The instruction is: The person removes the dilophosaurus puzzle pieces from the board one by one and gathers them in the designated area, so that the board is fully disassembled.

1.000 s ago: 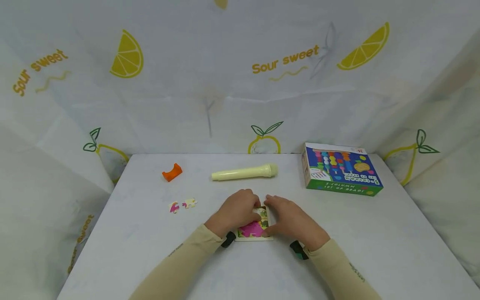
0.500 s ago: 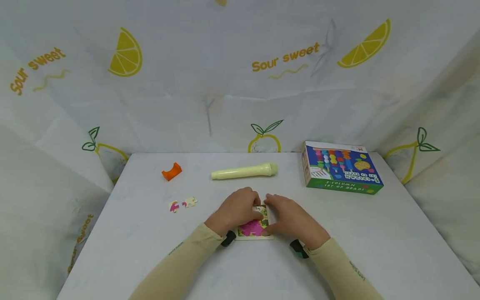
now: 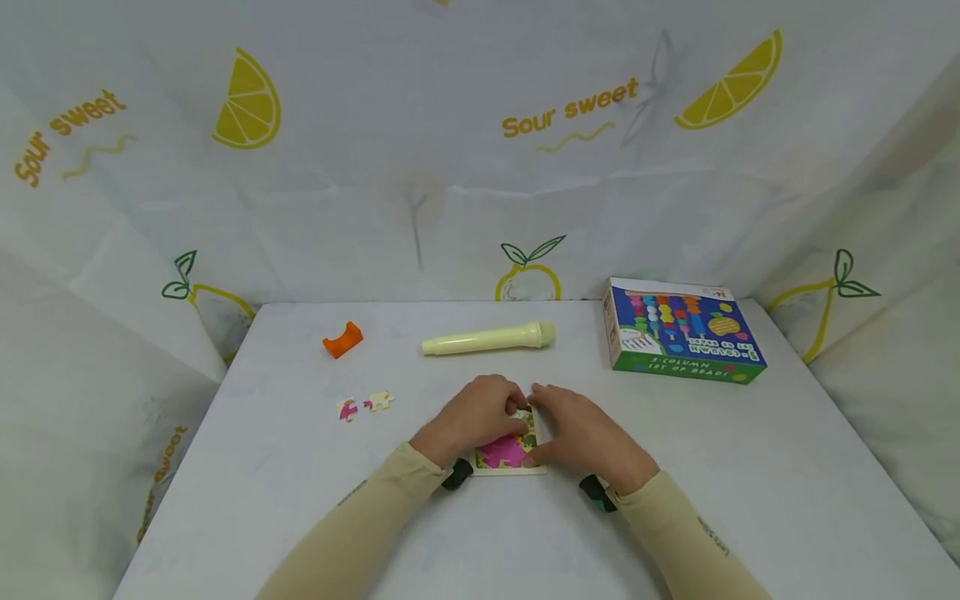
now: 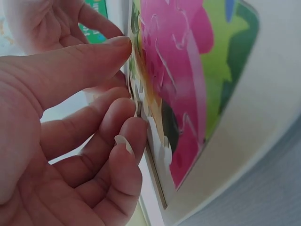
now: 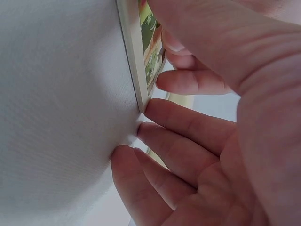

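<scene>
- Cloth (image 3: 337,183): hangs beyond the puzzle (image 3: 504,454).
- Counter (image 3: 750,467): carries the puzzle, which lies flat between the two hands.
- Box (image 3: 682,329): beyond the puzzle, well to its right.
- Right hand (image 3: 588,433): at the puzzle's right side, grip spread, thumb on the near part, fingers at the far corner. This seems a good brace; light, even pressure should stop any sliding or turning.
- Left hand (image 3: 480,417): over the puzzle's far left part, fingers bent; I cannot tell whether its grip pinches a piece. Fitting here probably calls for lining up the outlines first, then pressing straight down without lifting neighbours.
- Stick (image 3: 487,339): beyond the puzzle, lying crosswise.
- Orange block (image 3: 343,340): beyond the puzzle, well to its left.
- Two loose pieces (image 3: 378,402): left of the puzzle, just beside each other; best not brushed by an arm.
</scene>
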`<state>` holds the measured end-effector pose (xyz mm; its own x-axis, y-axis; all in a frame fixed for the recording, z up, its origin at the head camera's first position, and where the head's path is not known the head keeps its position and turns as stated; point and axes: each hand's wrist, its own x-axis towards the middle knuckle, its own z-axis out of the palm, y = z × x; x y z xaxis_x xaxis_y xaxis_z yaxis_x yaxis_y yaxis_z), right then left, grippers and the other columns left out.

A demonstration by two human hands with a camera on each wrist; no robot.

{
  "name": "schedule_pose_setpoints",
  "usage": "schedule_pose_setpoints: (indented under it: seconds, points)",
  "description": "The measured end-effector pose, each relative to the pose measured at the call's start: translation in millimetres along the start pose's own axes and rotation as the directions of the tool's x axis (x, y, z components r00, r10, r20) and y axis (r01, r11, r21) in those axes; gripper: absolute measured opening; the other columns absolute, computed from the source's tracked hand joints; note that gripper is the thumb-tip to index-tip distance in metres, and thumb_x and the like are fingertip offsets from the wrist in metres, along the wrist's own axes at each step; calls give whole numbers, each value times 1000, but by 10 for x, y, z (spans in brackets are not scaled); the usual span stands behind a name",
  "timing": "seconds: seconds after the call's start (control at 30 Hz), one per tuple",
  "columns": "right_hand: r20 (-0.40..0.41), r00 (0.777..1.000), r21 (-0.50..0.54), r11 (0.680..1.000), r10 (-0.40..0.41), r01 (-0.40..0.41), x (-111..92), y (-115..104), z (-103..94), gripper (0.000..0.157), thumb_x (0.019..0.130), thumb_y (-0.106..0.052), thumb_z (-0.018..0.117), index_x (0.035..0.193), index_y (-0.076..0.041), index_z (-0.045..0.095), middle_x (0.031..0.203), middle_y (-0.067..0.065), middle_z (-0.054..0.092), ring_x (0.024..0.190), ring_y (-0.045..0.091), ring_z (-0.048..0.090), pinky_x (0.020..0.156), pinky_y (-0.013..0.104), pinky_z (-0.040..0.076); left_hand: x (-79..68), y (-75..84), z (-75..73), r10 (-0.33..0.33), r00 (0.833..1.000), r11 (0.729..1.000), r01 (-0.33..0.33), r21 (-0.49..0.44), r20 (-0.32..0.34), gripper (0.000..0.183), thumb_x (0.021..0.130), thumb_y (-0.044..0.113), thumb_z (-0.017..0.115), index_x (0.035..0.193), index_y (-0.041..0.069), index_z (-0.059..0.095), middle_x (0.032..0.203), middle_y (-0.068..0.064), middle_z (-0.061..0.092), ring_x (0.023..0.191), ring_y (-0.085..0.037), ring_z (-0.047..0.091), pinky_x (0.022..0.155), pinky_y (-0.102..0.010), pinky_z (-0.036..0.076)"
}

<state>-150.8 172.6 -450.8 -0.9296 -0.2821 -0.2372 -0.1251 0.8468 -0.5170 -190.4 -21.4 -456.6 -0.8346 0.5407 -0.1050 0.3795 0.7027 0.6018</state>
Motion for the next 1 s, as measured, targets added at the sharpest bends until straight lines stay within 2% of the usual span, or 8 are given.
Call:
schedule_pose_setpoints:
  seconds: [0.07, 0.27, 0.6, 1.0]
  points:
    - [0, 1000, 0, 1000, 1, -1, 5, -2, -4, 93, 76, -33, 101, 154, -8, 58, 163, 14, 55, 155, 38, 48, 124, 57, 42, 5, -4, 6, 5, 1000, 1000, -5, 4, 2, 30, 92, 29, 87, 115, 11, 80, 91, 5, 66, 84, -8, 57, 73, -23, 49]
    - [1, 1000, -1, 1000, 6, -6, 19, -6, -17, 94, 76, -33, 100, 155, -8, 57, 162, 13, 56, 156, 37, 47, 124, 57, 42, 3, 12, -11, 32, 999, 993, -29, 111, -22, 31, 92, 32, 87, 115, 11, 82, 91, 4, 64, 82, -9, 55, 73, -24, 48]
    - [4, 1000, -10, 1000, 18, -18, 23, -11, -15, 95, 76, -34, 100, 156, -9, 56, 161, 13, 57, 156, 37, 46, 125, 57, 41, -4, 47, -14, 34, 999, 983, -31, 179, -11, 30, 93, 33, 86, 114, 13, 83, 97, 2, 69, 83, -8, 57, 77, -25, 52]
    - [10, 1000, -15, 1000, 12, -12, 12, -17, -6, 97, 76, -35, 100, 157, -8, 55, 162, 14, 56, 156, 38, 47, 125, 57, 41, -8, 8, 20, 12, 1000, 991, -12, 132, -1, 32, 93, 34, 86, 114, 13, 77, 104, 1, 65, 86, -8, 56, 80, -24, 52]
